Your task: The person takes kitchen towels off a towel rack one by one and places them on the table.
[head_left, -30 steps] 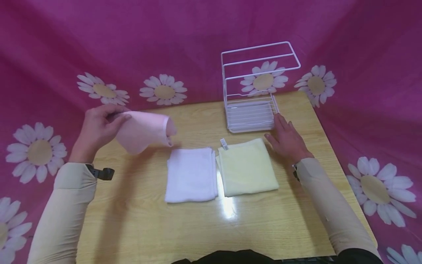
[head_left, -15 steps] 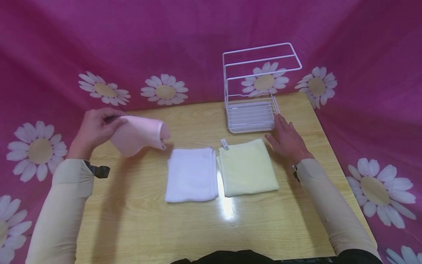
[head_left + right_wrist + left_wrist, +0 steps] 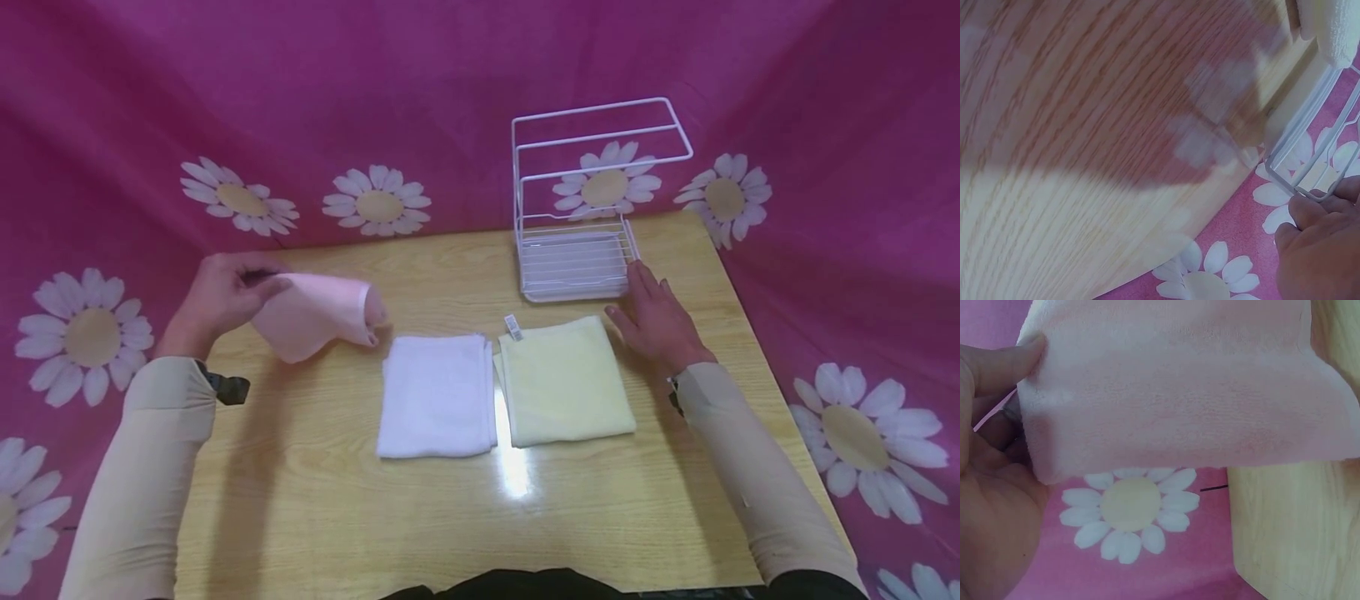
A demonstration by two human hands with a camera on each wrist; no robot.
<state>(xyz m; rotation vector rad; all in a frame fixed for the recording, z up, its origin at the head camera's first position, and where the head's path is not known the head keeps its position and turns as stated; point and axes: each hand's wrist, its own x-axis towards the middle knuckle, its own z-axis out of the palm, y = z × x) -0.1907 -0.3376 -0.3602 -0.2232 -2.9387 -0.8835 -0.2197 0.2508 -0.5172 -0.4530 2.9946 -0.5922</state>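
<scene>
My left hand [image 3: 225, 292] pinches a pink towel [image 3: 318, 312] by its left edge above the table's left side. Thumb and fingers grip the towel [image 3: 1179, 400] in the left wrist view, and its free end curls over. With straight fingers my right hand [image 3: 660, 321] touches the right side of a white wire rack [image 3: 573, 258]; the thumb is spread apart from it. In the right wrist view the fingertips [image 3: 1305, 211] meet the corner of the rack's wire. Folded flat side by side lie a white towel [image 3: 437, 398] and a yellow towel [image 3: 566, 383].
The wooden table [image 3: 450, 525] backs onto a magenta flowered cloth [image 3: 420, 75]. The rack stands at the back right, its wire frame rising above a tray base. A white tag [image 3: 513, 327] sticks out of the yellow towel's top edge.
My left hand has lowered the pink towel slightly and shifted it left. The right hand stays at the rack. Both folded towels lie as before.
</scene>
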